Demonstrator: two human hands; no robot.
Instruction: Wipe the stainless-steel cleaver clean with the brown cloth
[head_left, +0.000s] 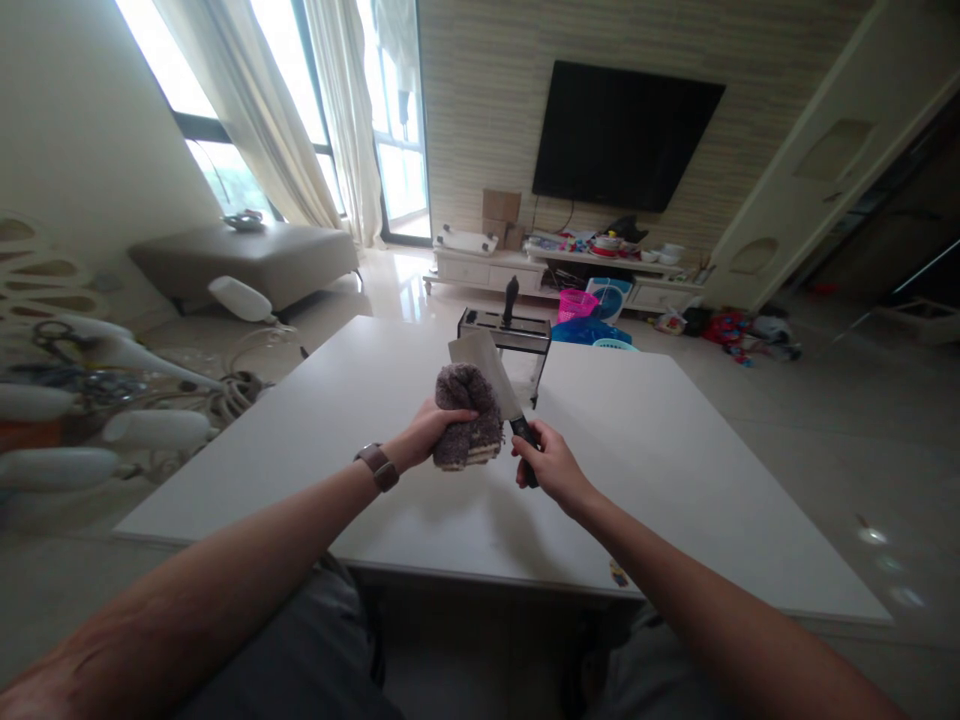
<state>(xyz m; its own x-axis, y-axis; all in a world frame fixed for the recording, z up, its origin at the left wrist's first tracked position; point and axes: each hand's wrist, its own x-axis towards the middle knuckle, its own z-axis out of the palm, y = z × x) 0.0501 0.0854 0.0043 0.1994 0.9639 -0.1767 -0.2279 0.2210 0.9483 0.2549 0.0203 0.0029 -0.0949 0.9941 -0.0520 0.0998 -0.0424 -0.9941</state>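
My right hand (551,465) is wrapped round the black handle of a broad cleaver (487,368), whose pale blade points up and away from me. My left hand (429,430) grips a bunched grey-brown cloth (466,425) that is pressed against the left side of the blade. Both are held just above the white table (675,470). A brown watch sits on my left wrist. Behind the cleaver, at the table's far edge, stands a metal knife rack (504,333) with one black-handled knife upright in it.
A grey ottoman (247,262) stands at the left by the curtained windows. Cables and white objects (142,400) crowd the left side. A low TV cabinet (555,268) with clutter sits under the wall television, with coloured baskets (589,318) on the floor.
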